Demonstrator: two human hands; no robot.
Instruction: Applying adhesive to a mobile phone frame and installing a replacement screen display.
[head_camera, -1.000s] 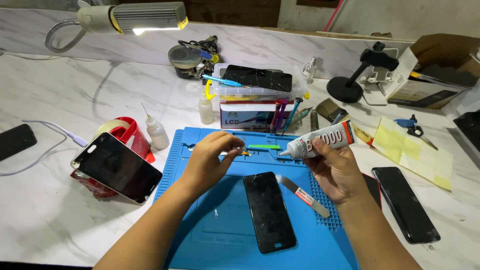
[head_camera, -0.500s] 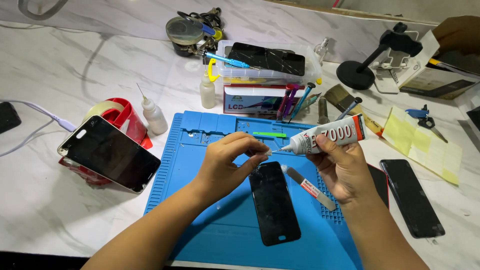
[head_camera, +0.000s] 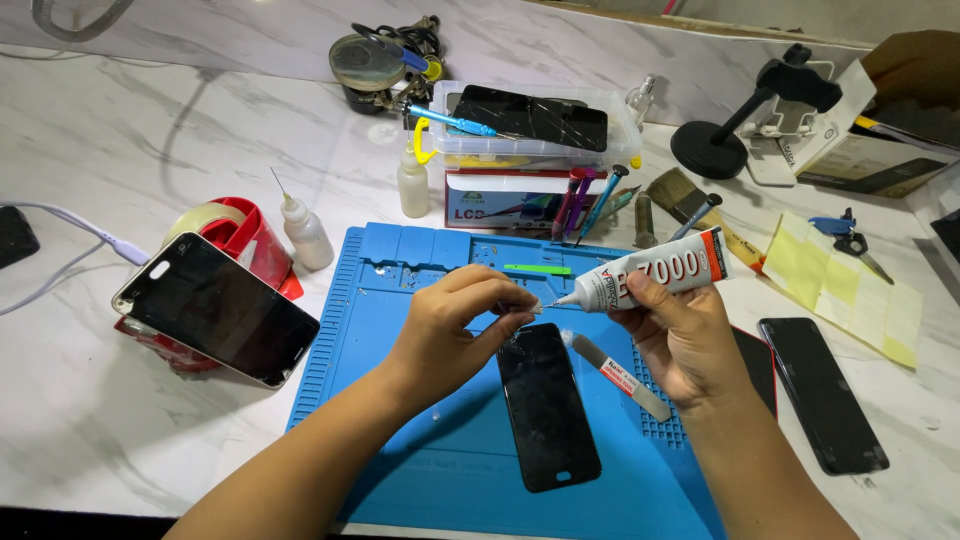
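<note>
Centrally, over a blue work mat (head_camera: 400, 400) on a marbled white worktop (head_camera: 120, 140): right hand (head_camera: 680, 345) wrapped around a white glue tube (head_camera: 660, 275), nozzle pointing left; left hand (head_camera: 450, 325) with thumb and forefinger pinched together at the nozzle tip, probably on a small cap or pin, too tiny to make out. Just below both hands, flat on the mat, a black phone screen (head_camera: 548, 405), long side running away from the viewer, its top edge under the nozzle. Beside it to the right, a slim grey tool with a red-and-white label (head_camera: 620, 376), lying askew. Further right, off the mat, a dark phone panel (head_camera: 822, 395) and a sheet of yellow sticky notes (head_camera: 845, 290). To the left, a phone with a white frame (head_camera: 215, 310) propped against a red tape dispenser (head_camera: 245, 235), with a small needle-tip bottle (head_camera: 305, 235) near it. Behind the mat, a clear plastic box (head_camera: 535, 135) with another dark screen on top.
</note>
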